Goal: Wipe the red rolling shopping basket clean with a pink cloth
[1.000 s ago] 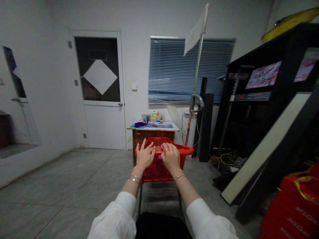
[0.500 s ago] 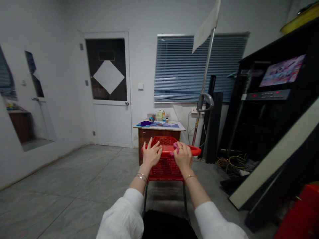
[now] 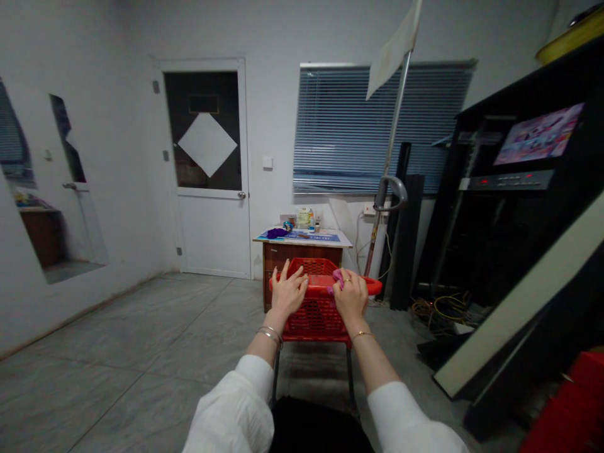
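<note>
A red shopping cart [image 3: 314,321] stands right in front of me, its handlebar [image 3: 321,284] running crosswise under both hands. My left hand [image 3: 289,292] rests on the left part of the bar, fingers spread and nothing gripped. Bunched in my right hand [image 3: 352,297] is a pink cloth [image 3: 336,280], pressed against the bar right of its middle. The fingers of that hand are curled, and part of the cloth is hidden beneath them.
Beyond the cart is a small brown desk [image 3: 276,257] with bottles and a purple cloth [image 3: 277,233] on top. A black rack [image 3: 507,233] with a screen, leaning panels [image 3: 523,314] and tangled cables [image 3: 443,308] occupy the right. A white door [image 3: 214,236] is at the back left.
My right hand has slid slightly to the right along the handlebar with the pink cloth. My left hand stays at the same part of the bar.
</note>
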The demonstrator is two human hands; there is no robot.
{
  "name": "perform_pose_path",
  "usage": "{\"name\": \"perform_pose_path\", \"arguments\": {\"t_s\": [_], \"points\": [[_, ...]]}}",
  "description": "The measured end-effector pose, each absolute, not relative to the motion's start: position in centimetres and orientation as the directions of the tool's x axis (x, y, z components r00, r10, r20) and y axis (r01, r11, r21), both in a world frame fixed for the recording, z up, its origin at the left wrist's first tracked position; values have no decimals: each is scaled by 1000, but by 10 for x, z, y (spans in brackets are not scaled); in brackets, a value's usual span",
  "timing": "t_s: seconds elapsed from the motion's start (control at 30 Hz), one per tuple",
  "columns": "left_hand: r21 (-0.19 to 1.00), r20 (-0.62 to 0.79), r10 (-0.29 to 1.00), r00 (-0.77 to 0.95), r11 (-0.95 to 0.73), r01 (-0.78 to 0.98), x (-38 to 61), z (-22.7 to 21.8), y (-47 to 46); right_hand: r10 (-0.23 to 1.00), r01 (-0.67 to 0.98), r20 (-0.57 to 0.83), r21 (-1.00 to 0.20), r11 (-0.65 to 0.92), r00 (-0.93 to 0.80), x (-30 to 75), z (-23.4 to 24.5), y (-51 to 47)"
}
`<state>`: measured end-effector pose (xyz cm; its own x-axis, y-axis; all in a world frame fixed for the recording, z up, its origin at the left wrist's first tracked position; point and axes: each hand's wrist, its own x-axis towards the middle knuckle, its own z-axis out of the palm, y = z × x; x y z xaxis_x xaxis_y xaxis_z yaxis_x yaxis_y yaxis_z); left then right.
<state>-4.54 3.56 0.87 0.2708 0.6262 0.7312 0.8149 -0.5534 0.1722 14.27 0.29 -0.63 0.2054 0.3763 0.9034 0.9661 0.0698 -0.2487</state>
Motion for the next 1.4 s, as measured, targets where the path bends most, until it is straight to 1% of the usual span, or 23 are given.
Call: {"name": "perform_pose_path", "arguments": {"t_s": [0.1, 0.13, 0.2, 0.27, 0.4, 0.47, 0.53, 0.6, 0.7, 0.77, 0.83, 1.0, 1.07, 1.13, 1.27, 1.33, 1.4], "points": [[163, 723, 632, 279, -548, 820, -46, 9, 36, 422, 979, 906, -89, 184, 3, 109, -3, 0], [163, 719, 636, 280, -546, 822, -47, 9, 36, 429, 976, 902, -55, 209, -41, 105, -2, -1], [167, 714, 641, 281, -546, 821, -50, 9, 37, 427, 974, 902, -43, 221, -58, 111, -3, -3], [171, 713, 642, 282, -549, 818, -51, 8, 39, 406, 978, 914, -95, 187, 11, 135, -7, -3], [170, 724, 632, 277, -553, 816, -50, 7, 39, 331, 960, 913, -272, 62, 237, 189, -13, 1], [168, 728, 628, 274, -551, 818, -48, 8, 38, 323, 949, 903, -312, 42, 282, 193, -13, 4], [166, 727, 630, 272, -545, 822, -47, 9, 37, 329, 947, 902, -315, 57, 280, 175, -12, 6], [155, 725, 630, 280, -544, 825, -47, 9, 35, 357, 960, 911, -259, 105, 206, 144, -9, 7], [131, 719, 626, 303, -550, 825, -49, 10, 35, 413, 973, 910, -117, 199, 25, 106, -6, 5], [127, 712, 629, 312, -553, 824, -51, 10, 35, 425, 970, 905, -75, 232, -31, 103, -6, 3], [138, 709, 634, 308, -554, 821, -51, 9, 37, 409, 970, 913, -104, 219, 6, 120, -8, 2], [172, 716, 638, 284, -555, 814, -49, 8, 39, 325, 941, 893, -338, 31, 310, 176, -10, 6], [171, 720, 633, 283, -557, 813, -48, 9, 37, 321, 932, 883, -362, 5, 341, 169, -8, 7], [167, 723, 629, 285, -560, 812, -48, 10, 36, 347, 949, 896, -312, 49, 277, 144, -5, 7], [153, 725, 625, 290, -556, 817, -49, 10, 36, 420, 970, 908, -99, 221, -3, 97, -2, 6], [149, 725, 624, 292, -555, 818, -51, 9, 39, 428, 967, 903, -70, 245, -43, 100, -3, 5], [155, 725, 626, 289, -556, 816, -52, 8, 41, 418, 970, 908, -115, 214, 16, 124, -7, 4]]}}
